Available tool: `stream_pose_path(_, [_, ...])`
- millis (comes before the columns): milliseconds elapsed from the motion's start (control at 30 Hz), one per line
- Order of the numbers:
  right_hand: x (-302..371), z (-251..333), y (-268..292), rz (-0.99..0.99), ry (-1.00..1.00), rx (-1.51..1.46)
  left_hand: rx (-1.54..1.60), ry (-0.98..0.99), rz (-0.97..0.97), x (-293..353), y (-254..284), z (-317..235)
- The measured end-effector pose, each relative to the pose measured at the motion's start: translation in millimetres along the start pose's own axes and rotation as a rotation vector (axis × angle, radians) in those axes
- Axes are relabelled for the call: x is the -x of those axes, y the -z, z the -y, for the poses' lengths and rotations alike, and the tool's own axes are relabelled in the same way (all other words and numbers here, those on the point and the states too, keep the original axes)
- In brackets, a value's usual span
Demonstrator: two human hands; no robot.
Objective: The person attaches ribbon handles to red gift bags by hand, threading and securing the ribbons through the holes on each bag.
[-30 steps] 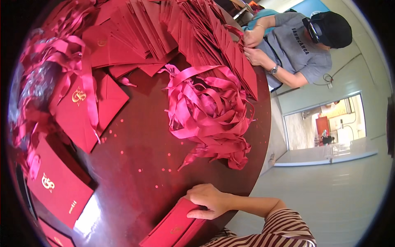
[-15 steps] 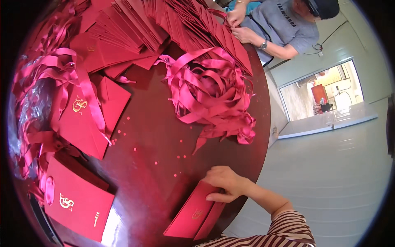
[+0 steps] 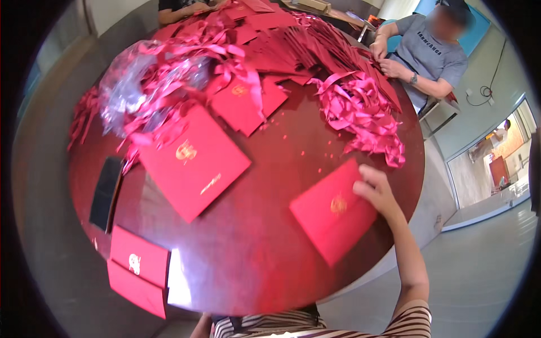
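Note:
My right hand (image 3: 376,188) is closed on the right edge of a flat red paper bag (image 3: 335,211) with a gold emblem, over the right side of the table. The bag is a little blurred. Of my left arm (image 3: 202,327) only a strip shows at the lower edge; the hand itself is out of sight. A larger red bag (image 3: 191,169) with a gold emblem lies left of centre. Another red bag (image 3: 138,267), partly folded, rests at the near left edge of the table.
Pink ribbons (image 3: 363,112) are heaped at the right. Stacked red bags (image 3: 315,50) fill the far side. Clear plastic (image 3: 124,93) and more ribbons lie at the left, near a dark phone (image 3: 105,194). A co-worker in grey (image 3: 431,53) and another person's hand (image 3: 194,8) are across the round table (image 3: 236,253).
The view has swung left and shows more of the table. My right hand has lifted the bag from the near right edge and brought it further in over the table.

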State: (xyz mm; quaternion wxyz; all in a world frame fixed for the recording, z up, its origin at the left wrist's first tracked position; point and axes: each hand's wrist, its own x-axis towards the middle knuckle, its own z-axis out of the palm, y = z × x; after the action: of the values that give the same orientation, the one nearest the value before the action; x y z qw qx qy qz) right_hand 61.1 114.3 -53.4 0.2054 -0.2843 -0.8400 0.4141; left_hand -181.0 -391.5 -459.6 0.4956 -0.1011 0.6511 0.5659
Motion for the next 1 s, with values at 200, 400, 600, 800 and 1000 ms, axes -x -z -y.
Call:
stream_pose_path(200, [-16,52,-10,-0.162,-0.007,-0.653,-1.065,-0.232,0.003,44,21,-55])
stream_pose_path(400, [-38,118,-66,-0.19,0.223,-0.726,-1.136,-0.552,0.82,226,-68,-258])
stream_pose_path(600, [-26,83,-86,0.008,0.123,-0.548,-0.773,-1.538,-0.135,297,-133,-328])
stream_pose_path(800, [-20,99,-96,-0.068,0.113,-0.669,-1.242,-1.289,-0.63,274,-110,-337])
stream_pose_path(1000, [-21,65,-84,0.018,0.111,-0.72,-1.422,-1.096,-0.494,247,-117,-333])
